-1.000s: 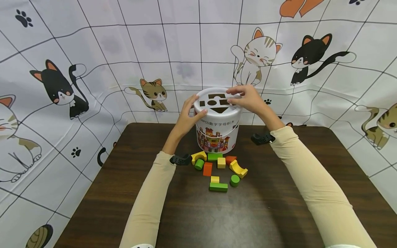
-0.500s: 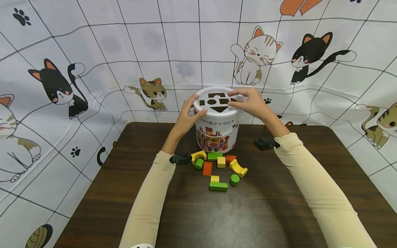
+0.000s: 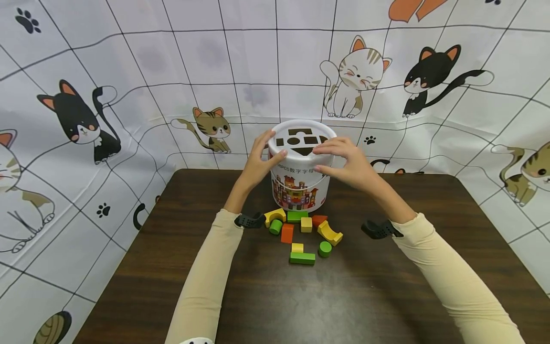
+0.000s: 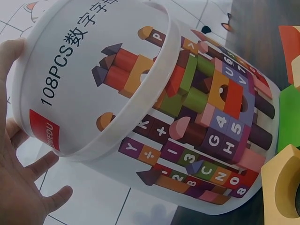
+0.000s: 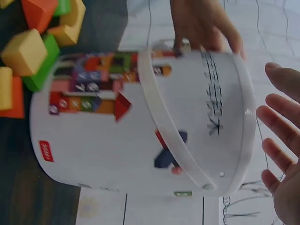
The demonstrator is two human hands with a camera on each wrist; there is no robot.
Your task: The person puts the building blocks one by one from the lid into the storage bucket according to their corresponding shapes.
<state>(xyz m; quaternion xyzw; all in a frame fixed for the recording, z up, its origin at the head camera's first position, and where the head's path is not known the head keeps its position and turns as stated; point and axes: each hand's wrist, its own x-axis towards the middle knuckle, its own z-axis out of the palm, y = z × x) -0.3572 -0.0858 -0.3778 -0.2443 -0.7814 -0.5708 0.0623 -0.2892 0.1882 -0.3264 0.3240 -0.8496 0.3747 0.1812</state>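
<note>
Left hand: fingers curled round the rim of the white plastic shape-sorter lid, thumb on the side wall, gripping. Right hand: fingers spread and relaxed, just beside the lid's right edge, holding nothing. Dark brown wooden table: carries a scatter of yellow, green and orange wooden blocks in front. White cylindrical toy bucket with printed block pictures: upright behind the blocks, lid on. Cat-print white cloth backdrop: behind all.
</note>
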